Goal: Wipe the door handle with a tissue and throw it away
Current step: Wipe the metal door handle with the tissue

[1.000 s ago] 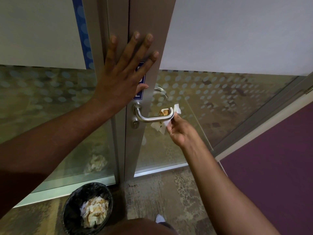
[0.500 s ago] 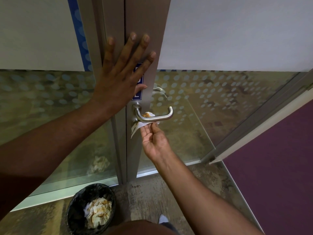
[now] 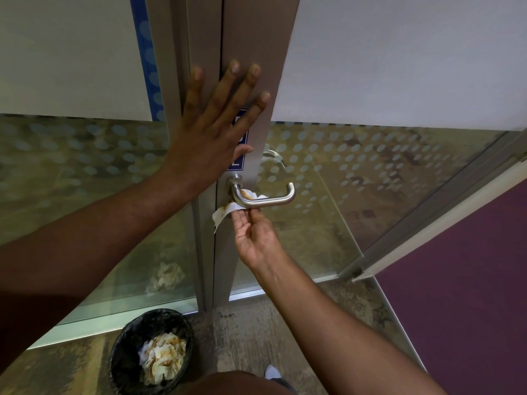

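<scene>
1. Nearest, on the floor low down, stands a round black bin with a black bag liner (image 3: 125,352). It is part full of crumpled stained tissues (image 3: 162,357). The bin sits down and to the left of the handle, well apart from it, so a dropped tissue could miss it and land on the mottled brown floor (image 3: 256,332).
2. The right hand (image 3: 253,238) is under the handle, palm up. Its fingers (image 3: 248,216) are curled in and pinch the thin white tissue with brown stains (image 3: 228,212).
3. The tissue is looped over the curved silver metal door handle (image 3: 265,199), close to the door end. One loose end hangs down to the left.
4. The tissue looks thin and wet with brown dirt. I think a hard pull could tear it, and a bit could stay stuck on the handle.
5. The dirt could also smear along the bar or get on the fingers.
6. The left hand (image 3: 211,132) is spread wide open, flat on the grey metal door frame (image 3: 256,38), and holds nothing. If it lets go, the door may swing.
7. Farthest, behind the glass door panel with pale dots (image 3: 356,172), another silver handle (image 3: 273,158) shows. Nothing blocks the way from handle to bin.
</scene>
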Demonstrator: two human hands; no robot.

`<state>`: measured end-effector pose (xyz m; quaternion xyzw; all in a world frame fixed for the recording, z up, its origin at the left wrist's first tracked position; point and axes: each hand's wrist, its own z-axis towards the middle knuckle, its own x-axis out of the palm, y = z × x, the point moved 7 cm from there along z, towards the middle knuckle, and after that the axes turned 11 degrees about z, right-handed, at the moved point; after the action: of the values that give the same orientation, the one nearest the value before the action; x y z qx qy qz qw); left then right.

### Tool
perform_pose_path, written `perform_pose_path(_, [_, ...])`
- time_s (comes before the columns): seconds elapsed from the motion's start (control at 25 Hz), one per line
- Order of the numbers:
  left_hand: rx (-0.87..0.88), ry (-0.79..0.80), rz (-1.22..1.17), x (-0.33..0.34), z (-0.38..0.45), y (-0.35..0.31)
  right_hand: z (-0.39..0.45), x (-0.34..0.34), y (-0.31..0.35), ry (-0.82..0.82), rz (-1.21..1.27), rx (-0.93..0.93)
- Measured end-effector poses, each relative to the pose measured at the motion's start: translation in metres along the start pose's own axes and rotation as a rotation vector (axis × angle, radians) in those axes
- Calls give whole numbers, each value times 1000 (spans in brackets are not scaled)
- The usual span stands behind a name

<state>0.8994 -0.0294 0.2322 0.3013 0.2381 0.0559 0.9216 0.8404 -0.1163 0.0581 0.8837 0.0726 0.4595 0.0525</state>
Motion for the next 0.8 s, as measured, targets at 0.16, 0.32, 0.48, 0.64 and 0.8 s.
perform_pose_path(0.16, [3,8,13,0,1,0,-2,-2,-4,23,39,19])
perform_pose_path(0.32, [-2,19,-9,0,0,1,-9,-16,12,5,28,12])
perform_pose_path(0.48, [0,26,-13,-1,0,1,-12,-28,45,-46,-26,-61])
perform_pose_path(0.64, [12,43,-23,-3,1,1,-4,-6,87,-10,-118,-152])
perform_pose_path(0.8, [22,58,5,-7,1,1,5,6,101,9,-227,-183])
